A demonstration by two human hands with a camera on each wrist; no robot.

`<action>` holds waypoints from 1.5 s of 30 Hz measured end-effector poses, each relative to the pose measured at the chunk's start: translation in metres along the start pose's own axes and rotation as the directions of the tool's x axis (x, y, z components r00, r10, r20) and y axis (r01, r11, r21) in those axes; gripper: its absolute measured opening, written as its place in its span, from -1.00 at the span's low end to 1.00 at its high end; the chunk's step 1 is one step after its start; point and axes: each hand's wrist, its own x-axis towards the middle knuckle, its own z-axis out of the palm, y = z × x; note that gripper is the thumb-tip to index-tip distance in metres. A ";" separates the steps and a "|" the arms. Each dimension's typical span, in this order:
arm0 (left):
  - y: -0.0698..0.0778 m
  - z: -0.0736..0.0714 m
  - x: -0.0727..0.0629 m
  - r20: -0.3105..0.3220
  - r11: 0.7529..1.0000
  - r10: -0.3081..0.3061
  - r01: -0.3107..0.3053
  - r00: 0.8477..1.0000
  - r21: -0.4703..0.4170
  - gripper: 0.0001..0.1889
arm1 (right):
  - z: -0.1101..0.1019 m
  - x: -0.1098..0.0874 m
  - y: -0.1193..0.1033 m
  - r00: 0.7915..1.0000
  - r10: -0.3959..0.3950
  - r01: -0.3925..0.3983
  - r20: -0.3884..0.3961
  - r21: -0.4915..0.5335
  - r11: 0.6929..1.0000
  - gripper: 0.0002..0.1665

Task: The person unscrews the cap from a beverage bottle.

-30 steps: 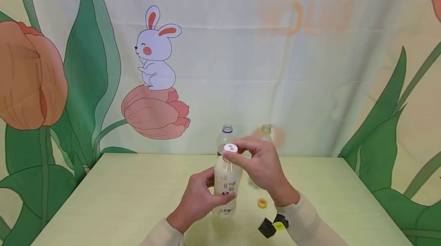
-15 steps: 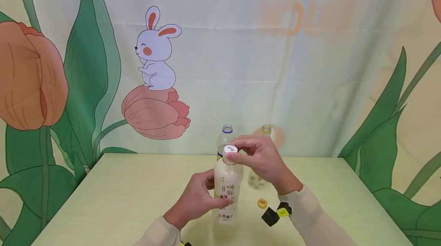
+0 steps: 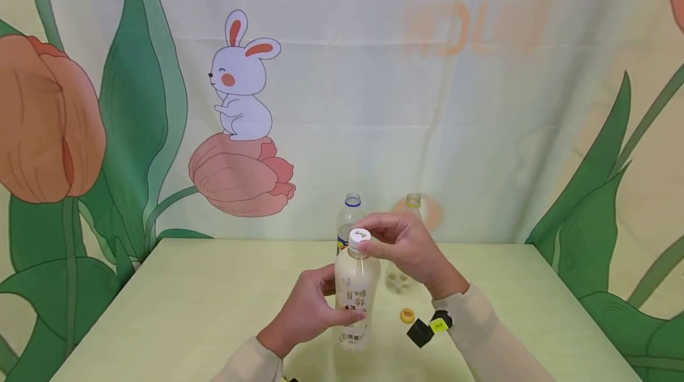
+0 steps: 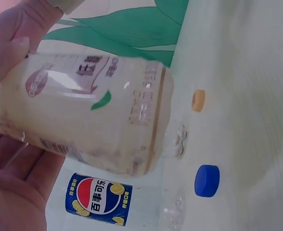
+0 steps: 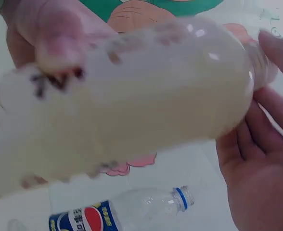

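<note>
A clear plastic bottle (image 3: pixel 355 278) filled with pale milky liquid stands nearly upright in my left hand (image 3: pixel 301 313). The left thumb lies across its printed label and the other fingers go behind it. At the top, my right hand (image 3: pixel 408 248) pinches the white screw cap (image 3: pixel 360 235) between thumb and fingers, with the cap sitting on the bottle's neck. The left wrist view shows the bottle's base (image 4: pixel 153 125) close over the table, and part of the left palm (image 4: pixel 16 192) beside the label.
Behind the held bottle stands an uncapped Pepsi bottle (image 3: pixel 350 215) with a blue neck ring. Another uncapped clear bottle (image 3: pixel 399 281), with a yellow ring, stands to its right. A yellow cap (image 3: pixel 407 315) and a blue cap (image 4: pixel 207 181) lie on the light green table (image 3: pixel 214 299).
The bottle has shifted slightly down and to the right, both hands along with it. The right hand's fingers have moved a little around the white cap, and its printed top has turned.
</note>
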 end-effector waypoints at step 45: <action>0.005 0.001 -0.002 0.016 1.000 0.022 -0.022 1.000 -0.001 -0.55 | 0.007 -0.006 -0.009 0.999 -0.022 0.022 -0.027 -0.003 1.000 -0.72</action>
